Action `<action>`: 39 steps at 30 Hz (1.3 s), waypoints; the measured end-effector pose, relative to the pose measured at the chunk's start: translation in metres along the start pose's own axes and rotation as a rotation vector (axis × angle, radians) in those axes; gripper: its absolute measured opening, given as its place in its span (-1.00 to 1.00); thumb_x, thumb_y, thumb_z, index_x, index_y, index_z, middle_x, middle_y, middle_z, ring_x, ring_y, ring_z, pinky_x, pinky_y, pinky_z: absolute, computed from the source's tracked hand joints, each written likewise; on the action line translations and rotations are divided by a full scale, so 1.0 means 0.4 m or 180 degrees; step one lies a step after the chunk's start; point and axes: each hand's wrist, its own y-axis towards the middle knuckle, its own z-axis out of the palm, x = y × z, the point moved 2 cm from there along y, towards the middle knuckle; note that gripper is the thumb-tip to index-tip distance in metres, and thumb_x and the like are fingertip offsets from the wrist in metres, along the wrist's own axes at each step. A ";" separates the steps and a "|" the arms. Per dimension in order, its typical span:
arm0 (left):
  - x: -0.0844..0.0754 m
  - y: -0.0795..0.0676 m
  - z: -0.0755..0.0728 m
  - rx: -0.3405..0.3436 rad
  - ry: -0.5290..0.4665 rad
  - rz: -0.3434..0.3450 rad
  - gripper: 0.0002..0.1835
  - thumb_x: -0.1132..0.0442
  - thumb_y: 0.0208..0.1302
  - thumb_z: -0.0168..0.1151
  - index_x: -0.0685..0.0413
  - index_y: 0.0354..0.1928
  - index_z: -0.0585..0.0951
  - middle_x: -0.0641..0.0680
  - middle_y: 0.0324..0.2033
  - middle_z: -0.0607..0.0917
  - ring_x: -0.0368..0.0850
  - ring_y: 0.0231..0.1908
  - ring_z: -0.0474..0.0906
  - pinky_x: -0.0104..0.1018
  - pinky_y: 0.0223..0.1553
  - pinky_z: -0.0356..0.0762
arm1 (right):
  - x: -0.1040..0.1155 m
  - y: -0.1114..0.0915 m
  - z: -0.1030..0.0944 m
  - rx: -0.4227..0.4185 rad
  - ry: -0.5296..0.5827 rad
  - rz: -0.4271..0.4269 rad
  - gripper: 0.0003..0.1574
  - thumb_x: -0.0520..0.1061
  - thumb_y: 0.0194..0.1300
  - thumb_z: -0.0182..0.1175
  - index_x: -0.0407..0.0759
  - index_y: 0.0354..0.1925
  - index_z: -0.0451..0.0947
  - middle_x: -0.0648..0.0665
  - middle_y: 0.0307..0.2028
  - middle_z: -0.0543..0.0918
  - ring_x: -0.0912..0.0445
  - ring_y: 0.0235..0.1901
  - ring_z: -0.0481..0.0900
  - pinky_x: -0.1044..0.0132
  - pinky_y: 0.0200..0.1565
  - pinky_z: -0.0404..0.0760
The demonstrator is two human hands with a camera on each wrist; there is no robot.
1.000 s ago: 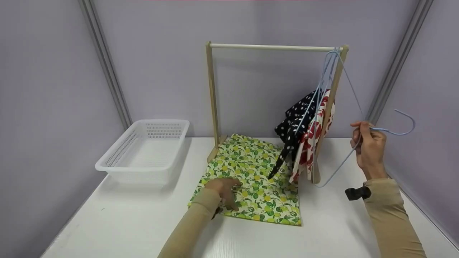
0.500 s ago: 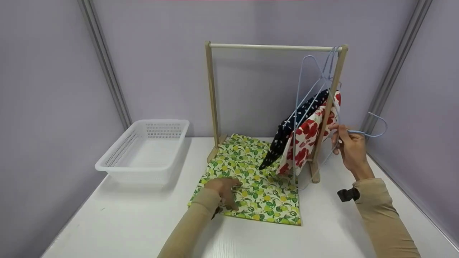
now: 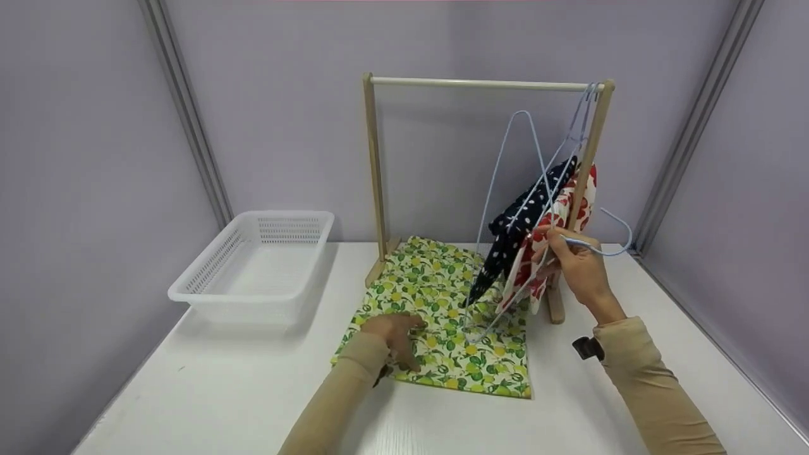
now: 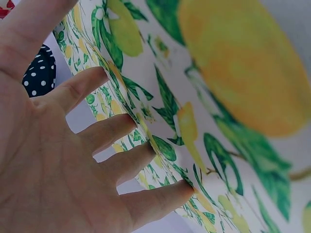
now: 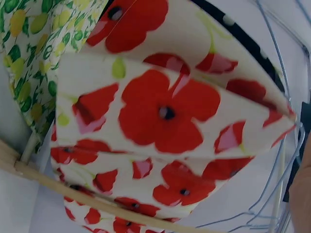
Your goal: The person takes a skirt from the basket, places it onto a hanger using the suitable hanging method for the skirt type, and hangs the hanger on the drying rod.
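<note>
My left hand (image 3: 393, 336) rests on a lemon-print cloth (image 3: 442, 303) lying flat on the table. In the left wrist view its fingers (image 4: 114, 128) are spread, tips touching the cloth (image 4: 165, 97). My right hand (image 3: 583, 270) pinches a pale blue wire hanger (image 3: 608, 254) near the hook, which points right. The hanger's bare frame is tilted over the cloth, in front of the hung fabrics. At the rack's right end hang a navy polka-dot cloth (image 3: 502, 249) and a white cloth with red flowers (image 3: 586, 189), large in the right wrist view, where only a sliver of hand shows.
A clothes rack with a white rod (image 3: 480, 83) and wooden posts (image 3: 374, 164) stands at the back over the lemon cloth. Blue hangers (image 3: 581, 117) hang at its right end. On the left sits a white plastic basket (image 3: 253, 298). Grey walls enclose the table.
My right hand has moved left with the hanger, from right of the rack to before the hung cloths. These have swung a little. My left hand has stayed put.
</note>
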 end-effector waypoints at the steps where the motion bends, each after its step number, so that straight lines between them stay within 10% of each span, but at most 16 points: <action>1: 0.000 -0.001 0.000 -0.0011 0.0011 0.0013 -0.08 -0.11 -0.20 0.63 -0.43 0.31 0.42 -0.07 0.44 0.30 0.18 0.43 0.19 0.19 0.22 0.43 | 0.004 -0.002 0.006 -0.0013 -0.0068 0.0045 -0.58 -0.17 0.53 -0.04 -0.50 0.06 0.55 -0.30 -0.48 0.68 -0.03 -0.61 0.65 0.20 -0.61 0.63; 9: -0.001 0.005 0.002 0.0043 0.0159 0.0073 -0.07 -0.14 -0.17 0.60 -0.42 0.34 0.39 -0.08 0.45 0.28 0.15 0.45 0.16 0.18 0.26 0.39 | 0.062 -0.016 0.021 -0.0399 -0.0710 0.0077 -0.56 -0.10 0.54 -0.06 -0.38 0.09 0.57 -0.37 -0.50 0.64 0.00 -0.70 0.63 0.17 -0.71 0.56; 15: -0.002 0.007 0.001 0.0050 0.0197 0.0079 -0.08 -0.14 -0.16 0.60 -0.42 0.34 0.38 -0.10 0.44 0.29 0.14 0.44 0.17 0.16 0.25 0.40 | 0.075 -0.014 -0.009 -0.0944 -0.1741 -0.0125 -0.47 0.05 0.53 -0.05 -0.29 -0.26 0.70 -0.19 -0.67 0.63 0.20 -0.85 0.49 0.41 -0.81 0.39; 22: -0.001 0.000 -0.001 -0.0055 0.0236 0.0110 -0.12 -0.15 -0.16 0.60 -0.42 0.30 0.42 -0.08 0.41 0.34 0.15 0.39 0.26 0.16 0.22 0.43 | 0.107 -0.013 0.012 -0.0832 -0.2804 -0.0311 -0.39 -0.05 0.55 -0.10 -0.22 -0.59 0.61 -0.05 -0.80 0.54 0.37 -0.86 0.31 0.45 -0.74 0.29; 39: -0.001 0.000 0.004 -0.0084 0.0246 0.0084 -0.10 -0.15 -0.15 0.59 -0.44 0.33 0.40 -0.07 0.44 0.31 0.15 0.43 0.20 0.18 0.24 0.41 | -0.037 0.121 0.000 -0.0390 -0.2986 0.0009 -0.49 -0.07 0.54 -0.11 -0.35 -0.36 0.64 -0.22 -0.64 0.64 0.08 -0.78 0.51 0.14 -0.60 0.51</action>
